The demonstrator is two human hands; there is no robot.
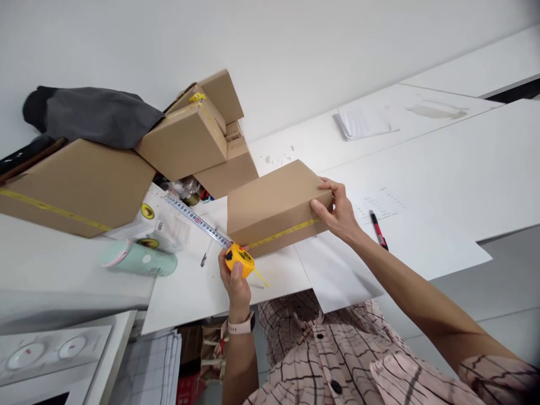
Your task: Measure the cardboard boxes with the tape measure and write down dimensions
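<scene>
My left hand (234, 279) is closed around a yellow tape measure (239, 260). Its metal blade (198, 221) is pulled out toward the upper left, numbers facing up. A brown cardboard box (274, 205) with a yellow tape strip along its near side lies just beyond the tape measure. My right hand (338, 209) grips the right end of this box, with the thumb on the near side and the fingers over the far edge. Part of the left fingers is hidden behind the tape measure.
Several cardboard boxes (183, 138) are stacked at the back left, with a dark grey cloth (101, 115) on top. A mint pencil case (141, 259) lies left. A red and black pen (378, 229) rests on printed paper at the right. Papers (365, 122) sit near the wall.
</scene>
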